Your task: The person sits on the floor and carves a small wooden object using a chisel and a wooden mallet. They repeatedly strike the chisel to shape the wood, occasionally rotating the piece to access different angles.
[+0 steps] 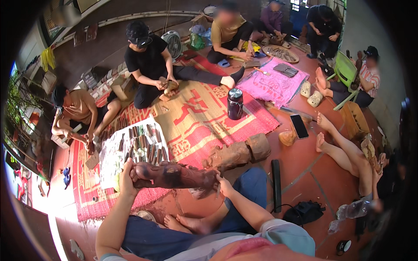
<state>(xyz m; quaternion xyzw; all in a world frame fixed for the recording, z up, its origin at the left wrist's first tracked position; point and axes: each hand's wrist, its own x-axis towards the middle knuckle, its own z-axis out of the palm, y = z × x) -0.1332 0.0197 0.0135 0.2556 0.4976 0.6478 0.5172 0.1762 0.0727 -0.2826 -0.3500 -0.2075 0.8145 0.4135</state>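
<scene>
A dark reddish-brown wood carving [170, 175] lies crosswise in front of me, above my crossed legs. My left hand [127, 180] is wrapped round its left end, near a rounded knob. At the other end my right hand [224, 186] grips it with the fingers partly hidden. Just beyond the carving, several chisels [153, 150] with dark handles lie in rows on a white printed sheet [109, 162]. A rough brown carved wood block [233, 156] rests at the mat's near edge, beyond my right hand.
A red and straw-coloured mat [191, 126] covers the tiled floor, with a black flask [235, 104] standing on it. Several people sit around at work. A phone [299, 126], a black strip [276, 185] and a black bag [304, 213] are to my right. Farther off lies a pink sheet [265, 85].
</scene>
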